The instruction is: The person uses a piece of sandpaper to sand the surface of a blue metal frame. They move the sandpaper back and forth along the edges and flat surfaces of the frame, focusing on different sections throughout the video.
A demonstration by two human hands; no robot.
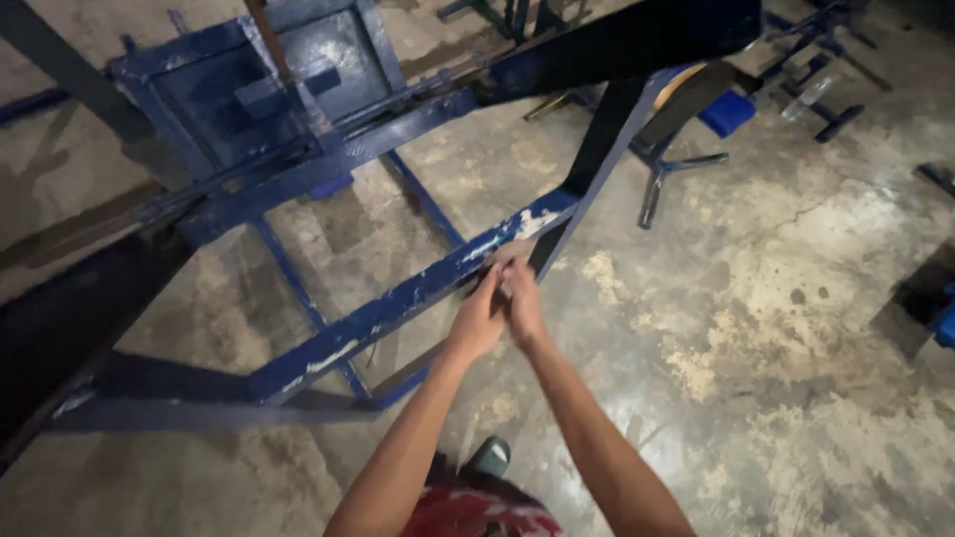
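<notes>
Blue steel rail, paint flaking, runs slantwise across the frame, above the concrete floor. Both my hands pinch at its upper end: left hand and right hand pressed together; whether they hold something small, I cannot tell. Risk: flaked edge cuts fingers; the grip may slip; foot directly below.

The metal frame bar wears chipped, scuffed blue paint with pale bare patches. The concrete floor looks rough, stained and faintly glossy.
</notes>
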